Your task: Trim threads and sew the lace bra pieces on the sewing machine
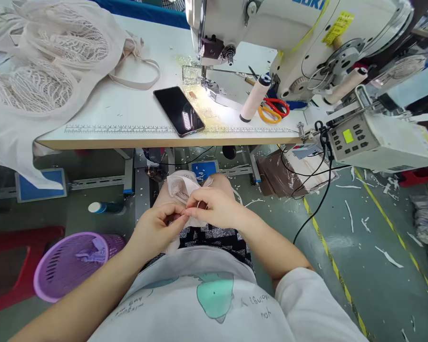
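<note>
My left hand (161, 223) and my right hand (216, 207) meet above my lap, fingertips pinched together. Between them is the edge of a white bra (180, 184) with a lace patch, draped over my thighs. The exact spot they pinch is covered by my fingers. A thin white strap or cord shows beside my right hand. On the table's left side lies a heap of white lace bras (89, 90), one strap looping toward the middle.
A sewing machine (231, 28) stands on the white table (128, 133). Near its needle lie a black phone (179, 111), a thread cone (256, 99) and red-and-orange scissors (274, 110). A purple basket (67, 275) and red stool (12, 285) are at left. Fabric scraps litter the floor.
</note>
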`<state>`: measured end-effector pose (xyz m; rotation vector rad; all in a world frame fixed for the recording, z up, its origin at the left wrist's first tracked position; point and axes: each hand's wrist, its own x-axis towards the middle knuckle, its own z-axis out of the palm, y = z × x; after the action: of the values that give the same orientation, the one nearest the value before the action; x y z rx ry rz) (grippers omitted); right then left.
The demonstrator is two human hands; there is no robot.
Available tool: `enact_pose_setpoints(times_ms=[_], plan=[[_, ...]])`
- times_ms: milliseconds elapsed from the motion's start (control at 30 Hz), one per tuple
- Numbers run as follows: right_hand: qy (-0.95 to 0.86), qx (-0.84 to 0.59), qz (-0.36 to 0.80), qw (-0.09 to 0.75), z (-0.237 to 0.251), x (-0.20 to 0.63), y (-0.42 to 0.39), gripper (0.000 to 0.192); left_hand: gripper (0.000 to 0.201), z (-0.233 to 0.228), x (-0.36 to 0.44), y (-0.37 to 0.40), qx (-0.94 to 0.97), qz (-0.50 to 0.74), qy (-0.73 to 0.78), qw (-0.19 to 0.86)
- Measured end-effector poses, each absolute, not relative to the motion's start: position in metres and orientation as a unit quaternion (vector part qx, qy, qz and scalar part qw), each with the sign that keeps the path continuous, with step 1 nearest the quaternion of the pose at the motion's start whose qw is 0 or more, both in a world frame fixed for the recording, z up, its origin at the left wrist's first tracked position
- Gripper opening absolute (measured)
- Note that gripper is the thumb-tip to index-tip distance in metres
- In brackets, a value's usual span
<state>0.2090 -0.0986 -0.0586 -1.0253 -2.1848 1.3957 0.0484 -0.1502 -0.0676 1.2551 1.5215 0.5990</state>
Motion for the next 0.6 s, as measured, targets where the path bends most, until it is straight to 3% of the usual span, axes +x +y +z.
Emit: enact_pose_setpoints(times_ms=[133, 233, 333, 467, 600], plan=[[-0.805, -0.358, 0.455, 0.131, -0.059, 0.199, -0.097, 0.009, 0.030, -0.065, 0.048, -0.153, 0.530, 0.223, 0.649, 0.498], [-0.800, -0.345, 0.458, 0.175, -0.060, 0.195, -0.093, 0.014, 0.030, -0.065, 0.047, -0.154, 0.482, 0.233, 0.637, 0.554], [-0.707, -0.387, 0.543, 0.236, -0.063, 0.191, -0.090, 0.015, 0.031, -0.066, 0.045, -0.153, 0.435, 0.246, 0.612, 0.614], [-0.555, -0.348, 0.716, 0.242, -0.069, 0.186, -0.091, 0.011, 0.028, -0.070, 0.043, -0.152, 0.410, 0.271, 0.585, 0.645], [-0.534, -0.337, 0.718, 0.292, -0.078, 0.182, -0.093, 0.014, 0.030, -0.075, 0.038, -0.153, 0.378, 0.256, 0.566, 0.687]])
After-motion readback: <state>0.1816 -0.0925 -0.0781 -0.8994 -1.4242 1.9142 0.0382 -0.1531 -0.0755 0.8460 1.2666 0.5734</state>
